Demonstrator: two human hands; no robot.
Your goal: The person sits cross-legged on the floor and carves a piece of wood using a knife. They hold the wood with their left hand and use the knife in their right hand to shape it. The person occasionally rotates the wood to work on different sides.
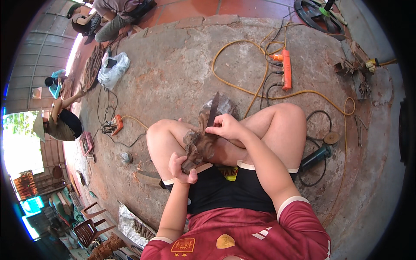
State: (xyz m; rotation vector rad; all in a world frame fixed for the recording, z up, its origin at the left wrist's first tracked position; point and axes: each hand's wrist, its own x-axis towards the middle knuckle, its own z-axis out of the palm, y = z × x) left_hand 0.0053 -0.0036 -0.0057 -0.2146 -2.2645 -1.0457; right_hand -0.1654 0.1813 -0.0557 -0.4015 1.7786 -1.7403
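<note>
A brown carved wooden piece [196, 146] with a knobbly, curling outline lies across my crossed legs. My left hand [181, 168] grips its lower left end, thumb and fingers round it. In my right hand [225, 127] is a dark, flat file [213, 112] that tapers to a point directed away from me. My right fingers pinch its wide near part, and the blade lies along the carving's right side; whether it touches the wood I cannot tell. Just beyond the carving sits a clear plastic bag [226, 106], partly hidden by it.
An orange power strip [286, 69] with a looping yellow cord lies ahead right. A green angle grinder [318, 157] rests beside my right knee. Left are another orange socket block [117, 124], a plastic bag [114, 70] and a small jar [126, 157]. Several people sit at the far left.
</note>
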